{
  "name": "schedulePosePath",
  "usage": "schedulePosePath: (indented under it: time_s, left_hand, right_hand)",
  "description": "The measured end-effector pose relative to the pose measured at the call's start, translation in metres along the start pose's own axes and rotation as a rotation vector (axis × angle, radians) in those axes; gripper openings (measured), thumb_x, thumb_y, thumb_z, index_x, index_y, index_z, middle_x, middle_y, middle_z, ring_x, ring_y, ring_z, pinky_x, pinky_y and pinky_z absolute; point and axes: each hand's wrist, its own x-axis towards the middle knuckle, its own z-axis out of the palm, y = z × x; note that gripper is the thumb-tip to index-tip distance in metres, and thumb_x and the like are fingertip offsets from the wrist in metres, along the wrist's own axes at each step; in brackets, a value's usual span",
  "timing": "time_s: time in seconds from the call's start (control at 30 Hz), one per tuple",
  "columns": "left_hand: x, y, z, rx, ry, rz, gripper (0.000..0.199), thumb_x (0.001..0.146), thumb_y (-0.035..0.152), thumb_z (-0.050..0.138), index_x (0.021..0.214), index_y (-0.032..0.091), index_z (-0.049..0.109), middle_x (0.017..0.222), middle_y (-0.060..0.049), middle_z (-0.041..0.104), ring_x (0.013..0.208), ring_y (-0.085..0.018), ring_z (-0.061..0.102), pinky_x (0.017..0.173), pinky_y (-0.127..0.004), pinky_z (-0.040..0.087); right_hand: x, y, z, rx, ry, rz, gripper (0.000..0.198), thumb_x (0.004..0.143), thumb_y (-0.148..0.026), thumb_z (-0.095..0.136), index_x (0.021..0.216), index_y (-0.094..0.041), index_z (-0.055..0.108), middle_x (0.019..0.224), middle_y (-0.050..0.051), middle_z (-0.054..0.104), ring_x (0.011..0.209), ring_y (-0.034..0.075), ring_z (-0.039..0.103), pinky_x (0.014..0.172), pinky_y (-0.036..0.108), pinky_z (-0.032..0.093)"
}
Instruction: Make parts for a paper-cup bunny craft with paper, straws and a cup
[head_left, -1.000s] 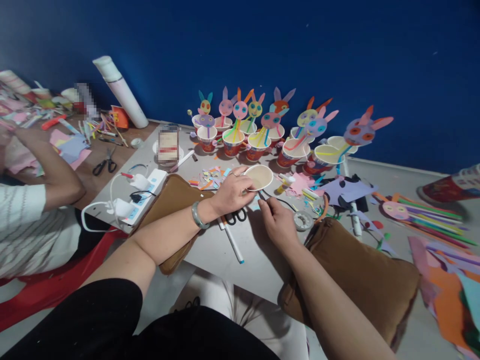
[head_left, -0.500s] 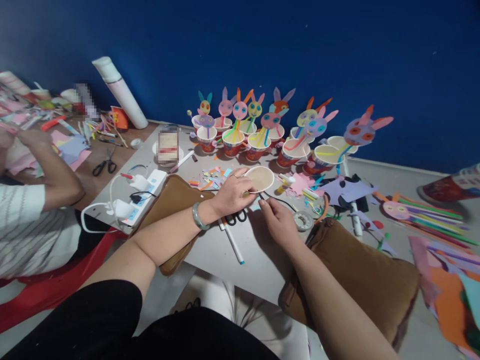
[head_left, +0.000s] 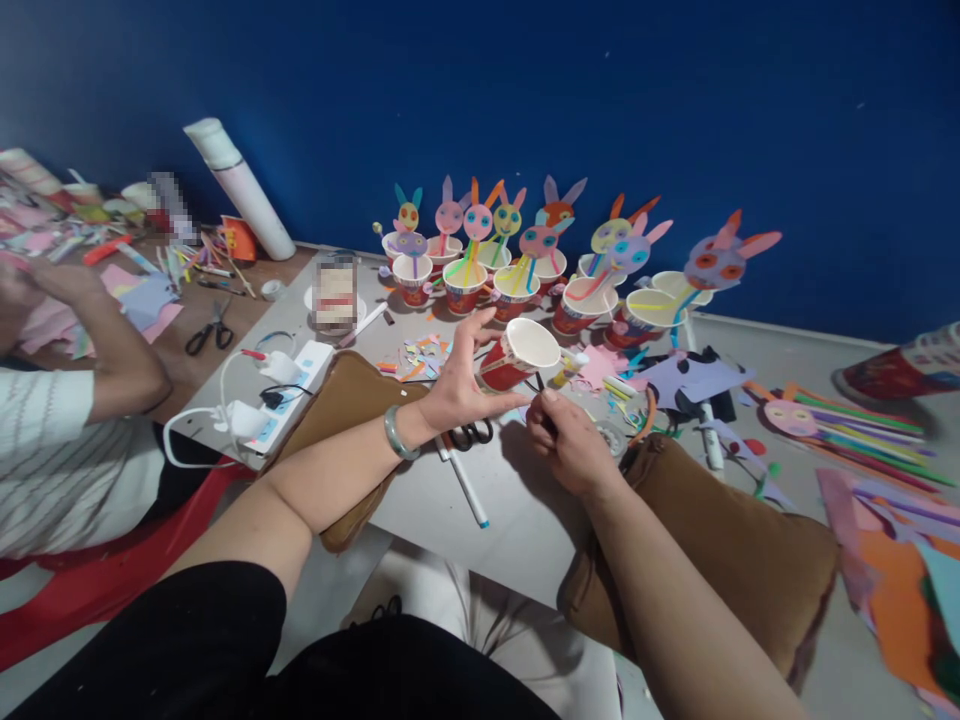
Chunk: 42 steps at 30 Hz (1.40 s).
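A red and white paper cup (head_left: 504, 364) is tilted, its pale inside facing up and to the right. My left hand (head_left: 459, 385) cradles its base side, thumb stretched out below and fingers curving up behind. My right hand (head_left: 568, 437) is closed just below and right of the cup, pinching a thin black object (head_left: 539, 382) whose tip points up near the cup; most of it is hidden in the fist. Under my left wrist lie black-handled scissors (head_left: 472, 433) and a white marker with a blue end (head_left: 466, 490).
Several cups with paper rabbit heads (head_left: 478, 222) stand along the blue wall. Paper scraps (head_left: 427, 358) lie in front. A power strip (head_left: 294, 395) and brown cushions (head_left: 712, 540) flank my arms. Another person's arm (head_left: 124, 335) is at the left.
The cup has tipped from nearly upright, showing its red side. My left fingers have moved from its rim to around its base. My right hand has turned and shifted slightly right.
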Motion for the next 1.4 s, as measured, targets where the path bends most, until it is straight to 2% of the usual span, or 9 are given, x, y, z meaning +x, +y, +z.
schedulePosePath:
  time_s: [0.1,0.23,0.33,0.47,0.57,0.8,1.0,1.27,1.4]
  left_hand:
    - [0.004,-0.003,-0.002,-0.214,-0.147,-0.201,0.106,0.067,0.067,0.074,0.147,0.024,0.018,0.134,-0.016,0.051,0.124,-0.029,0.057,0.102,-0.045,0.05]
    - [0.009,-0.001,-0.007,-0.257,-0.211,-0.334,0.086,0.064,0.062,0.079,0.129,0.017,0.045,0.12,-0.013,0.062,0.111,-0.026,0.063,0.096,-0.04,0.052]
    - [0.01,0.001,-0.007,-0.193,-0.164,-0.337,0.076,0.064,0.056,0.082,0.121,0.015,0.053,0.115,-0.012,0.065,0.106,-0.024,0.063,0.096,-0.039,0.051]
    - [0.009,-0.002,-0.005,-0.107,-0.096,-0.308,0.074,0.062,0.054,0.083,0.117,0.013,0.055,0.113,-0.012,0.065,0.104,-0.024,0.063,0.096,-0.039,0.05]
    - [0.009,-0.005,-0.003,-0.084,-0.092,-0.3,0.074,0.061,0.053,0.084,0.117,0.014,0.054,0.114,-0.012,0.065,0.105,-0.024,0.063,0.097,-0.039,0.05]
    - [0.008,-0.004,-0.003,-0.103,-0.089,-0.292,0.073,0.061,0.051,0.084,0.117,0.015,0.053,0.114,-0.011,0.064,0.105,-0.023,0.063,0.096,-0.037,0.05]
    - [0.008,-0.005,-0.003,-0.073,-0.079,-0.305,0.07,0.061,0.042,0.085,0.117,0.016,0.054,0.114,-0.01,0.065,0.106,-0.023,0.063,0.099,-0.039,0.049]
    - [0.009,-0.002,-0.005,-0.042,-0.103,-0.335,0.066,0.06,0.038,0.086,0.115,0.016,0.055,0.112,-0.008,0.066,0.104,-0.022,0.063,0.096,-0.037,0.051]
    - [0.008,-0.002,-0.005,-0.003,-0.123,-0.328,0.063,0.062,0.034,0.084,0.115,0.016,0.054,0.11,-0.008,0.066,0.102,-0.022,0.064,0.095,-0.038,0.051]
  right_hand:
    - [-0.002,-0.003,0.0,0.176,-0.12,0.095,0.046,0.085,-0.064,0.056,0.069,-0.023,0.042,0.049,-0.009,0.026,0.042,0.006,0.013,0.041,0.022,0.014]
    - [-0.003,-0.003,0.0,0.176,-0.141,0.1,0.047,0.083,-0.064,0.058,0.069,-0.022,0.042,0.049,-0.009,0.026,0.042,0.006,0.014,0.041,0.022,0.014]
    - [0.0,0.001,-0.001,-0.003,-0.015,0.007,0.049,0.082,-0.065,0.059,0.066,-0.022,0.042,0.051,-0.008,0.03,0.044,0.007,0.02,0.043,0.023,0.018]
    - [0.002,0.006,-0.003,-0.468,0.22,-0.246,0.045,0.087,-0.059,0.055,0.064,-0.021,0.046,0.055,-0.004,0.04,0.053,0.011,0.036,0.052,0.026,0.029]
    - [0.002,0.009,-0.003,-0.656,0.321,-0.365,0.04,0.089,-0.052,0.054,0.065,-0.021,0.048,0.056,-0.004,0.042,0.056,0.011,0.038,0.057,0.027,0.032]
    - [0.001,0.014,-0.005,-0.841,0.418,-0.443,0.036,0.09,-0.051,0.052,0.071,-0.021,0.051,0.056,-0.003,0.047,0.053,0.012,0.041,0.057,0.026,0.031]
    - [-0.002,0.013,-0.005,-1.049,0.514,-0.434,0.036,0.091,-0.053,0.049,0.074,-0.021,0.053,0.059,0.002,0.054,0.054,0.015,0.045,0.057,0.028,0.027]
    - [0.0,0.005,-0.003,-0.686,0.282,-0.316,0.041,0.091,-0.057,0.048,0.067,-0.023,0.048,0.055,-0.002,0.044,0.055,0.014,0.041,0.056,0.028,0.032]
    - [0.001,0.0,-0.003,-0.204,0.05,0.013,0.046,0.086,-0.065,0.052,0.067,-0.023,0.049,0.047,-0.006,0.032,0.043,0.01,0.026,0.045,0.026,0.021]
